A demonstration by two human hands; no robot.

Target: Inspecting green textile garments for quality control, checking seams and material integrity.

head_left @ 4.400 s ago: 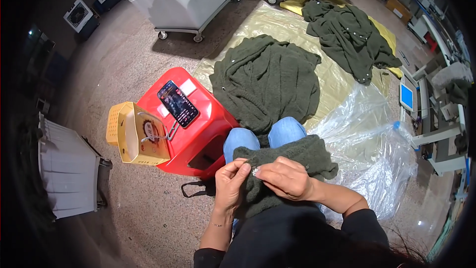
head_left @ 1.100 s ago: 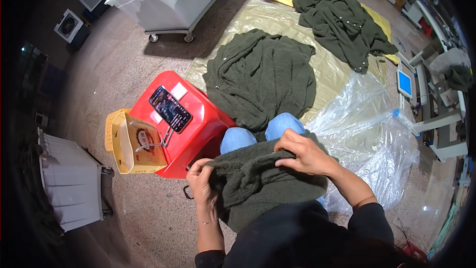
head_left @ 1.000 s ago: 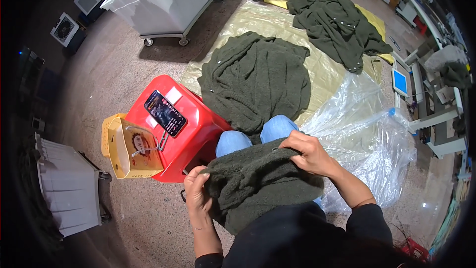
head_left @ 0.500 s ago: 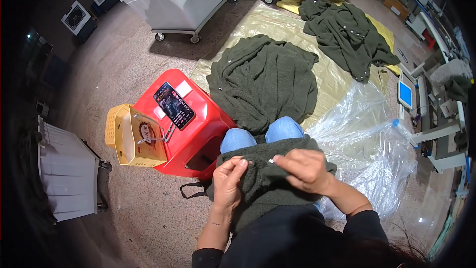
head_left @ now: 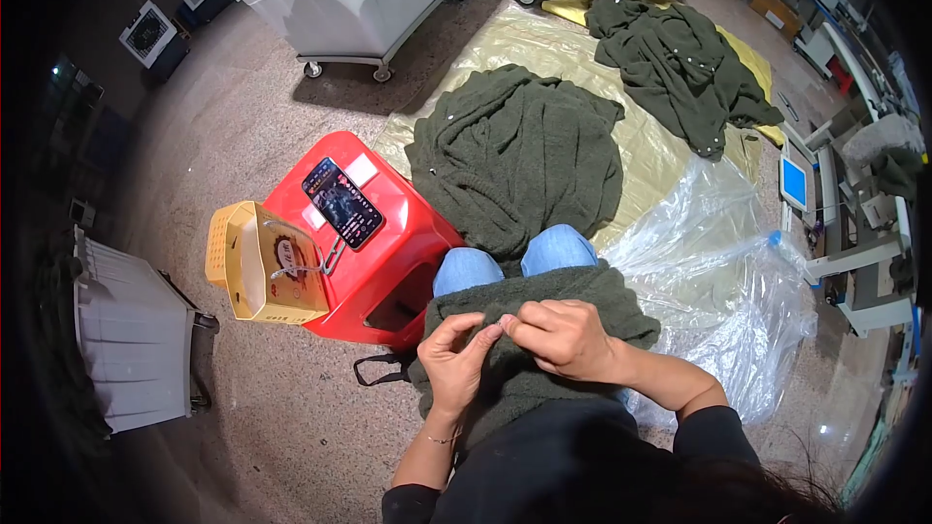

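A dark green fleece garment (head_left: pixel 592 296) lies bunched across my lap, over the knees of my blue jeans. My left hand (head_left: pixel 454 359) is closed in a pinch at the garment, thumb and forefinger curved toward each other. From the right, my right hand (head_left: pixel 565 340) meets it, its thumb and forefinger pressed together beside the left fingertips. What the right fingers grip is too small and covered to make out. Ahead of my knees, a larger heap of the same green fleece (head_left: pixel 524 155) rests on the floor sheet.
At my left stands a red plastic stool (head_left: pixel 388 281) bearing a phone (head_left: pixel 343 204) and a yellow box (head_left: pixel 254 272). Grey wheeled bins (head_left: pixel 354 5) stand ahead. Another green fleece pile (head_left: pixel 680 68) and clear plastic sheeting (head_left: pixel 718 301) lie toward the right.
My right hand has moved left, bringing its fingertips against those of my left hand. A small shiny white spot by the right fingers is now hidden. The left hand has shifted slightly.
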